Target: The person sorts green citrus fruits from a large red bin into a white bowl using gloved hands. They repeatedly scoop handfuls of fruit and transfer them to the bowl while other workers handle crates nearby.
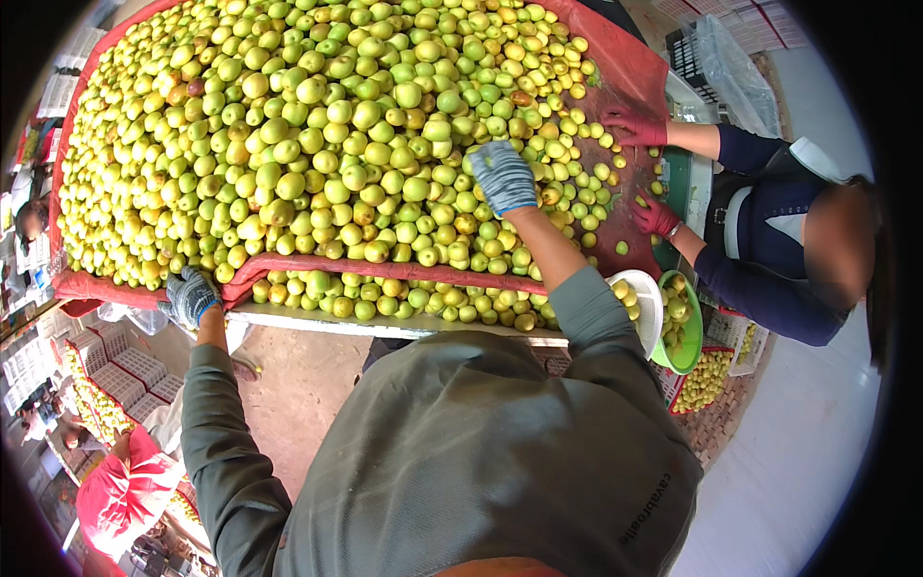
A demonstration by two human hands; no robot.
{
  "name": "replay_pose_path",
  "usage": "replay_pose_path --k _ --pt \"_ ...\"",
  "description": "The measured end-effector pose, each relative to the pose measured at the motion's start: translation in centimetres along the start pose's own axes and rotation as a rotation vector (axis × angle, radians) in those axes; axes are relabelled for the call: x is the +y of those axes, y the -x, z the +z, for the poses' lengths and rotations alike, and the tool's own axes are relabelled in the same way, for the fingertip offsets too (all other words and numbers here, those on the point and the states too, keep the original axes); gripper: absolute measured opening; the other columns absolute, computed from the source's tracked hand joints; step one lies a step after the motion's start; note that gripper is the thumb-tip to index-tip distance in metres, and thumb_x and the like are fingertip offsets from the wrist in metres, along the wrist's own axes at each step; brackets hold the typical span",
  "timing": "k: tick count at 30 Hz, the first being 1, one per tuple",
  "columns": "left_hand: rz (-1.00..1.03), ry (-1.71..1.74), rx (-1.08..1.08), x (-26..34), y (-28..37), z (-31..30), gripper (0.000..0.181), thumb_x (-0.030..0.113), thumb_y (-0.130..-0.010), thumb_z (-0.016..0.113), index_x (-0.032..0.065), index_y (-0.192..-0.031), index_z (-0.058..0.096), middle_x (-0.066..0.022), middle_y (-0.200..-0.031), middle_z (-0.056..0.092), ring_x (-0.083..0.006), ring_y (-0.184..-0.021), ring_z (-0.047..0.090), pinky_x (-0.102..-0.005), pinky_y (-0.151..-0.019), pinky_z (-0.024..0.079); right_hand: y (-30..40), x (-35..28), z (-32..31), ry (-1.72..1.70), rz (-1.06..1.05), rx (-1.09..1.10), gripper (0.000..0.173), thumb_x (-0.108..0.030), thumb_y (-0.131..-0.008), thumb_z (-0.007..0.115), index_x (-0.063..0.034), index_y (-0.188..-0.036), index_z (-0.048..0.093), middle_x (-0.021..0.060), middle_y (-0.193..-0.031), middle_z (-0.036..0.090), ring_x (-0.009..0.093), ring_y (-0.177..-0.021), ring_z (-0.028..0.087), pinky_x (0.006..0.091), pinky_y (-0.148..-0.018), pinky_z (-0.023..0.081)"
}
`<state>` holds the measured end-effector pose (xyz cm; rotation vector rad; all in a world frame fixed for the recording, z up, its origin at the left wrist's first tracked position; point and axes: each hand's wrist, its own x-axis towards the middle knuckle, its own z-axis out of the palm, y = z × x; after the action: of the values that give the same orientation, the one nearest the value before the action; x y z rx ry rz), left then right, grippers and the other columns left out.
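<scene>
A broad heap of yellow-green jujubes [317, 144] lies before me on a table lined with red cloth [389, 267]. My right hand [502, 177], in a grey-blue knitted glove, reaches onto the right part of the heap. Its fingertips bend down among the fruit, so whether they grip any is hidden. At the near left corner, my left hand [191, 297], gloved alike, rests on the cloth rim against the outermost jujubes. Its curled fingers partly hide what lies under them. More jujubes fill a strip between the rolled cloth and the metal table edge [324, 322].
Across the right end, a co-worker's red-gloved hands [638, 126] touch the cloth near scattered fruit. A white basket [650, 306] and a green basket [690, 339] hold jujubes beside my right arm. Stacked white crates [122, 375] and a person in red [126, 490] are at lower left.
</scene>
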<state>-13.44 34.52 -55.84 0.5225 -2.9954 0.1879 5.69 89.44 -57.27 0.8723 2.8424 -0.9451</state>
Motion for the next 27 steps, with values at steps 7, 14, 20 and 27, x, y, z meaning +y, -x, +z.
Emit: replay_pose_path --k 7,14,20,27 --pt "0.074 -0.012 0.041 -0.6 -0.6 0.9 0.064 0.046 -0.103 0.037 -0.0026 -0.141 0.056 -0.0234 -0.138 0.061 -0.0324 -0.132 0.055 -0.0501 -0.124 0.018 -7.0 7.8 -2.0 0.199 0.173 0.005 0.052 -0.036 -0.102 0.055 -0.0059 -0.144 0.052 0.0227 -0.143 0.056 0.04 -0.131 0.054 0.0482 -0.11 0.046" --pt "0.122 -0.065 0.028 -1.2 -1.0 1.4 0.063 0.046 -0.101 0.038 -0.001 -0.138 0.058 -0.0248 -0.134 0.063 -0.0344 -0.128 0.057 -0.0509 -0.123 0.019 -8.2 5.9 -2.5 0.189 0.253 -0.388 0.077 -0.043 -0.092 0.068 -0.0031 -0.153 0.042 0.0217 -0.156 0.045 0.036 -0.142 0.047 0.0443 -0.118 0.04" --pt "0.03 -0.007 -0.033 0.0 0.0 -0.5 0.061 0.045 -0.104 0.033 0.0013 -0.142 0.054 -0.0187 -0.144 0.057 -0.03 -0.136 0.051 -0.0499 -0.123 0.016 -5.7 11.1 -1.4 0.219 0.136 -0.096 0.048 -0.04 -0.094 0.059 -0.0045 -0.125 0.065 0.0213 -0.134 0.063 0.039 -0.122 0.061 0.0444 -0.105 0.048" --pt "0.058 -0.016 0.016 -1.1 -0.9 1.3 0.063 0.047 -0.104 0.032 0.0006 -0.141 0.054 -0.0184 -0.145 0.058 -0.0314 -0.135 0.052 -0.0539 -0.123 0.015 -11.8 18.9 -8.4 0.843 -0.306 -0.161 0.042 -0.039 -0.094 0.064 -0.0052 -0.117 0.069 0.0173 -0.127 0.068 0.037 -0.118 0.063 0.0424 -0.101 0.051"
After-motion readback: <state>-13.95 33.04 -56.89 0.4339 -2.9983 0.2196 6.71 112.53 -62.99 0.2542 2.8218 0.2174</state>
